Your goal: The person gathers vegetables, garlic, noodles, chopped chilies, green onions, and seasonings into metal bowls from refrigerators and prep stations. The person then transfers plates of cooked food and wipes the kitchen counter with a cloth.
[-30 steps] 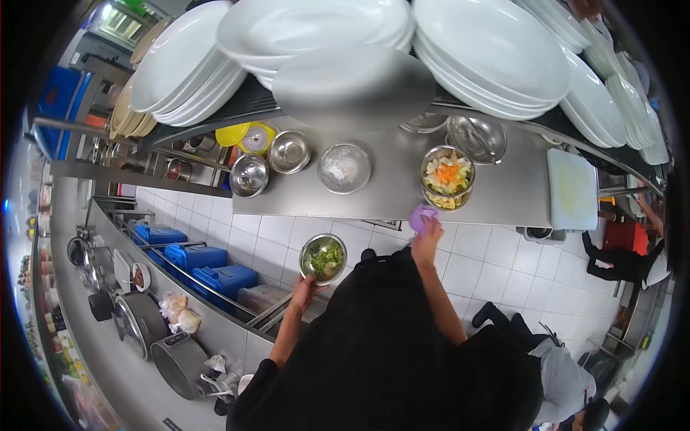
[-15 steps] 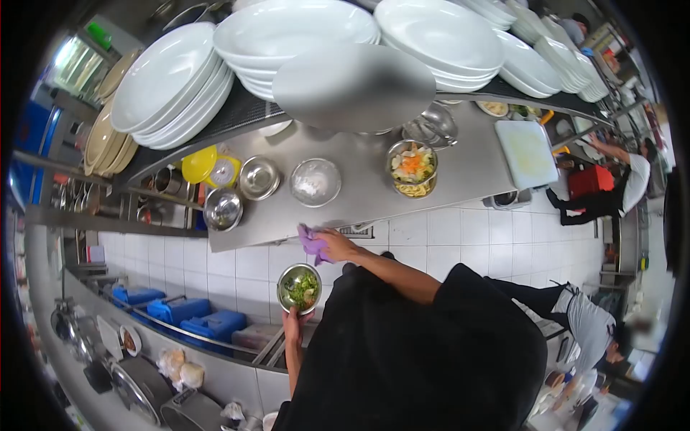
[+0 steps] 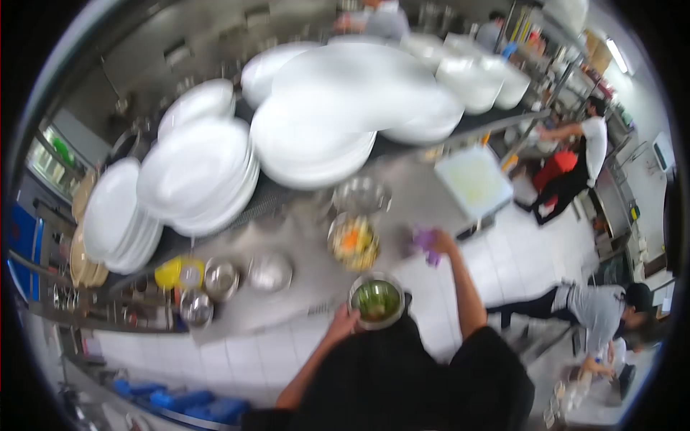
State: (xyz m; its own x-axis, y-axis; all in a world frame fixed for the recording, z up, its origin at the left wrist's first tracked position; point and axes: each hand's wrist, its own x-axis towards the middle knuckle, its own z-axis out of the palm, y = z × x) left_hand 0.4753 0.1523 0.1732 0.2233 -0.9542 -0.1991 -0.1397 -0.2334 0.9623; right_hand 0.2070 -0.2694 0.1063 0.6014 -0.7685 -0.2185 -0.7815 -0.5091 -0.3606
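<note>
My left hand (image 3: 346,320) grips the rim of a metal bowl (image 3: 376,300) with chopped green vegetables inside, held in front of my body near the counter's edge. Out to the right, my right hand (image 3: 443,244) is closed on a purple cloth (image 3: 427,243) over the near side of the steel counter (image 3: 302,237). Between the two, a bowl of cut vegetables (image 3: 354,243), orange and pale yellow, sits on the counter. Behind it is an upturned or empty-looking metal bowl (image 3: 361,195); blur hides which.
Stacks of white plates (image 3: 198,172) fill the shelf above the counter. A cutting board (image 3: 474,181) lies at the right end. Metal bowls (image 3: 221,279) and a yellow scale (image 3: 178,274) stand left. One co-worker (image 3: 600,312) is at the right, another (image 3: 575,151) farther back.
My view has turned and shifted right along the counter. The left hand has brought the bowl of greens up to the counter's edge; the right hand has carried the purple cloth rightward.
</note>
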